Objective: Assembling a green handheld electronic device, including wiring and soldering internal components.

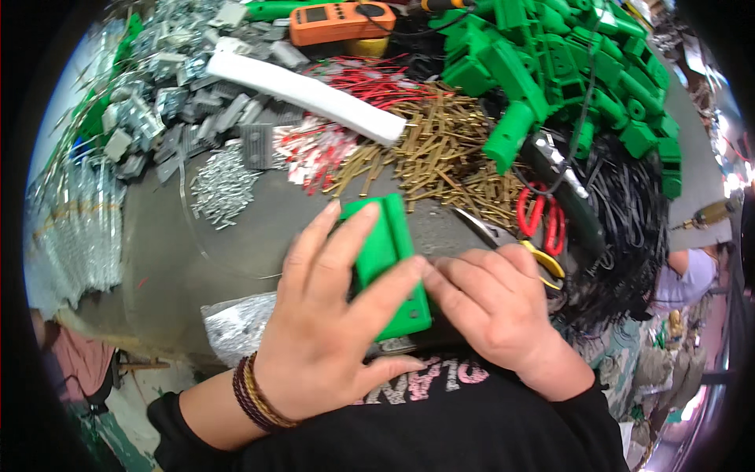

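A green plastic casing (383,256), long and box-like with a raised edge, is tilted in front of my body. My left hand (318,307) lies across its left side and holds it, the fingers spread over the surface. My right hand (495,311) is closed at the casing's right edge, its thumb and forefinger pinched together. What sits in that pinch, if anything, is hidden. Just beyond my right hand lie red-handled scissors (530,211) and a yellow-handled tool (547,262). Under my left wrist's outer side is a clear plastic bag (237,324) of small shiny parts.
Green casings (562,59) are heaped at the far right, above black cables (629,228). Brass-coloured pins (440,145), red and white wires (311,149), silver screws (224,185) and grey metal parts (173,102) spread across the back. A white strip (307,90) and an orange meter (338,23) lie there.
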`<action>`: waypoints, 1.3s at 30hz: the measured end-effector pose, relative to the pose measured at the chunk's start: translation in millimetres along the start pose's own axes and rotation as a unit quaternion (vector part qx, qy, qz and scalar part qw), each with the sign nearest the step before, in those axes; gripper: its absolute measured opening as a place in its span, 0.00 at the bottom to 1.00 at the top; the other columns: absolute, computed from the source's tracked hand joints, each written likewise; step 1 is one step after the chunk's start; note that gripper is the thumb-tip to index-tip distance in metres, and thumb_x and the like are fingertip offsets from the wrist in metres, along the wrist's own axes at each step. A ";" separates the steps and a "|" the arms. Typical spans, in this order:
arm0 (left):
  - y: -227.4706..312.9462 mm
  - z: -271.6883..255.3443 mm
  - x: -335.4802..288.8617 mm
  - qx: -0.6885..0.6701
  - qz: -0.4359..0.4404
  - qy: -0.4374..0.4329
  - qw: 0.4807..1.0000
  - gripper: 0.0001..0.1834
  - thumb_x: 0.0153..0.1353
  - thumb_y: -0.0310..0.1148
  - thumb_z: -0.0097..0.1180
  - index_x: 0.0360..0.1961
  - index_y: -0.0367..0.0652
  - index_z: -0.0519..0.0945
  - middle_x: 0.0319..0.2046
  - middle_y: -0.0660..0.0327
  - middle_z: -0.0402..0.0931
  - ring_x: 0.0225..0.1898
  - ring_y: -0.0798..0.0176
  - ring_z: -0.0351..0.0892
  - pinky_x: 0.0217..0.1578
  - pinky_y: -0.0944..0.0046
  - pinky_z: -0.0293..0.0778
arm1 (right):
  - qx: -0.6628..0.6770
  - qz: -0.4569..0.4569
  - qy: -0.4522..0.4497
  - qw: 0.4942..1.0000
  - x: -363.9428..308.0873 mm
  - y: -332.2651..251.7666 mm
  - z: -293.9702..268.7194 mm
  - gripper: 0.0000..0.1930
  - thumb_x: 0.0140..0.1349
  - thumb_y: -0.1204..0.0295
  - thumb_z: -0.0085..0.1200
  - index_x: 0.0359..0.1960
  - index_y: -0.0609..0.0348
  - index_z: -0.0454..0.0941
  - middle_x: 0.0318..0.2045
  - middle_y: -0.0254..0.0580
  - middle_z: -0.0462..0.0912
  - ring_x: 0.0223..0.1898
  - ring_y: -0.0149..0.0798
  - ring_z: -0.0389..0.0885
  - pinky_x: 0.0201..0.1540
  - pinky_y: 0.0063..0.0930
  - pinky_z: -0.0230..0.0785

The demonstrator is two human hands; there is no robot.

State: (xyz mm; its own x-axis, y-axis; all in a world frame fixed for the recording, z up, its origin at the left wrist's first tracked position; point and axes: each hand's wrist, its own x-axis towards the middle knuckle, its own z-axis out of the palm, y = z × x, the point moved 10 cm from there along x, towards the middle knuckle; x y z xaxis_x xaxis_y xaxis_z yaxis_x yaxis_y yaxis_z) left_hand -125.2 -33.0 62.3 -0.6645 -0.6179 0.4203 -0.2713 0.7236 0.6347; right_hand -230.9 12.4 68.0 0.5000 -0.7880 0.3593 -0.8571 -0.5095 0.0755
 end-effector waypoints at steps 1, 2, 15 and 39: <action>7.3 16.5 7.5 0.080 -0.006 -0.059 0.995 0.40 0.39 0.49 0.77 0.51 0.40 0.75 0.66 0.43 0.60 0.68 0.31 0.57 0.63 0.33 0.59 | 0.016 0.006 0.002 1.000 -2.0 0.1 -0.2 0.16 0.51 0.69 0.56 0.43 0.59 0.82 0.41 0.35 0.82 0.41 0.35 0.80 0.43 0.31 0.67; 10.3 32.8 14.9 0.162 -0.009 -0.114 0.980 0.38 0.38 0.48 0.77 0.50 0.42 0.76 0.70 0.43 0.54 0.71 0.30 0.50 0.64 0.29 0.56 | 0.029 0.010 0.007 1.000 -5.1 4.3 -2.0 0.16 0.52 0.69 0.56 0.42 0.59 0.82 0.42 0.36 0.82 0.42 0.35 0.80 0.44 0.31 0.68; 8.8 36.2 20.5 0.117 -0.003 -0.072 0.991 0.29 0.39 0.38 0.75 0.39 0.37 0.74 0.65 0.34 0.59 0.68 0.22 0.54 0.63 0.33 0.61 | 0.031 0.389 0.093 0.916 -116.3 206.1 -27.0 0.32 0.50 0.73 0.71 0.59 0.57 0.71 0.48 0.47 0.80 0.49 0.49 0.82 0.54 0.38 0.73; 9.7 33.2 13.5 0.121 0.002 -0.050 0.991 0.27 0.38 0.37 0.73 0.41 0.43 0.77 0.64 0.39 0.63 0.68 0.28 0.58 0.64 0.39 0.64 | 0.774 0.083 0.134 0.613 -19.7 134.6 -103.1 0.34 0.62 0.55 0.60 0.65 0.58 0.62 0.36 0.39 0.76 0.34 0.36 0.77 0.44 0.38 0.67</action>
State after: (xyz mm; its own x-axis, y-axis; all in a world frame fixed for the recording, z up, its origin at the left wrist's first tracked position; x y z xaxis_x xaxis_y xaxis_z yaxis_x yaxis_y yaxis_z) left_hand -160.0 -24.1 52.6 -0.7287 -0.5897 0.3481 -0.4198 0.7864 0.4532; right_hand -368.8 -5.1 167.0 0.2049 -0.8941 0.3984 0.3541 -0.3117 -0.8817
